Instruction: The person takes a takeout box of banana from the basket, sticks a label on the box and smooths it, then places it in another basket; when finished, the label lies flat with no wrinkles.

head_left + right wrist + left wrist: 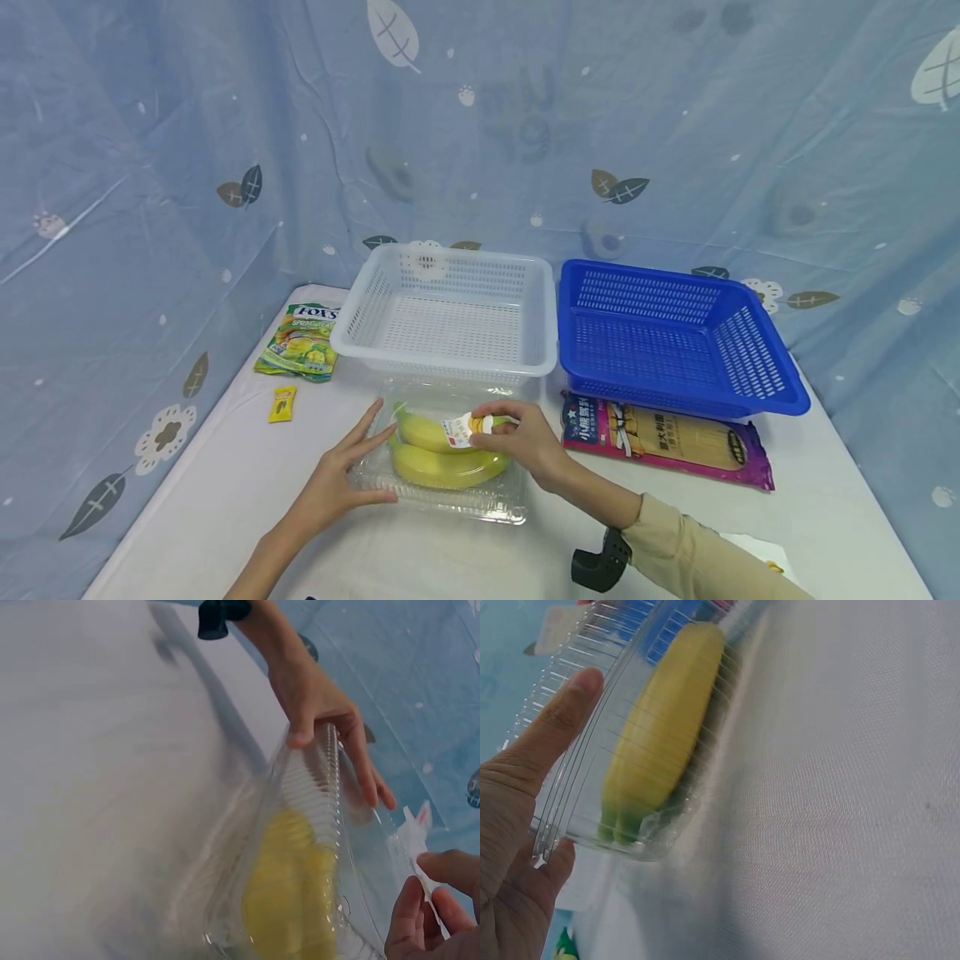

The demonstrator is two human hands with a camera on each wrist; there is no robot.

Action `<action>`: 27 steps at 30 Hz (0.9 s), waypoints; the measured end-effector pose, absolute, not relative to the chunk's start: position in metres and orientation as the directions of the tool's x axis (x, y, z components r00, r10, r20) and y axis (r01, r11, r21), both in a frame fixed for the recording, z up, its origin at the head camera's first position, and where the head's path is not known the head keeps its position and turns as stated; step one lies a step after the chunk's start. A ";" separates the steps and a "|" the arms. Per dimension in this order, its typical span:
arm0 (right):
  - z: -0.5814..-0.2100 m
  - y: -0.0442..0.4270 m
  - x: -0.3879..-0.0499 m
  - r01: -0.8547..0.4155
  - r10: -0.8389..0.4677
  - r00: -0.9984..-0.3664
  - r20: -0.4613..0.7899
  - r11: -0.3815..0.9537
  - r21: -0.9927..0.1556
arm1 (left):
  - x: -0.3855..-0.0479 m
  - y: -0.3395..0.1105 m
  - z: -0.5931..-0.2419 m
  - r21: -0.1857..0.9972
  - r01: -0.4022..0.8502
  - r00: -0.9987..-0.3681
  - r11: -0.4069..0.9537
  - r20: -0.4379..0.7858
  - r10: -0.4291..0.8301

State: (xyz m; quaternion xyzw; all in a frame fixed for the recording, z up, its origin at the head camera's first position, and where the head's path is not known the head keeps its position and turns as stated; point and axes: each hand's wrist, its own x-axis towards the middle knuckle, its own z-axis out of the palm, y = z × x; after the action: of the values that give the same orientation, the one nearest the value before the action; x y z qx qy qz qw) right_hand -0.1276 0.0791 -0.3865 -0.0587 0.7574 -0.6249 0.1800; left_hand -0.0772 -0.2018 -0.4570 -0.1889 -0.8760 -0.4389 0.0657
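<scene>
A clear plastic box (468, 506) with a lid holds yellow bananas (450, 467) on the white table. Straight and spread, the fingers of my left hand (337, 479) rest on the box's left side, the thumb along its near side. The left wrist view shows that thumb (559, 720) against the ribbed wall. Above the lid, my right hand (525, 437) pinches a small white sticker (456, 432) printed with a banana picture. In the right wrist view the sticker (414, 836) is between thumb and fingers; whether it touches the lid, I cannot tell.
Behind the box stand a white basket (442, 364) and a blue basket (675, 400). A pasta packet (667, 442) lies before the blue one. At left are a green candy bag (300, 342) and a small yellow packet (282, 404). White paper (757, 550) lies beside my right sleeve.
</scene>
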 end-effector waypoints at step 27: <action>-0.387 0.072 -0.206 -0.399 -0.870 -0.492 0.029 0.195 -0.896 | -0.077 -0.201 -0.457 0.753 0.378 -0.924 0.538 0.272 0.270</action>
State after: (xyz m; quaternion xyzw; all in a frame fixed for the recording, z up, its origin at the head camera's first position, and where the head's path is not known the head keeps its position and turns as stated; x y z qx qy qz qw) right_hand -0.2062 0.0720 -0.3871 -0.4347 0.7297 -0.4620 0.2552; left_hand -0.0766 -0.2012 -0.4571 -0.1852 -0.8748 -0.4435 0.0614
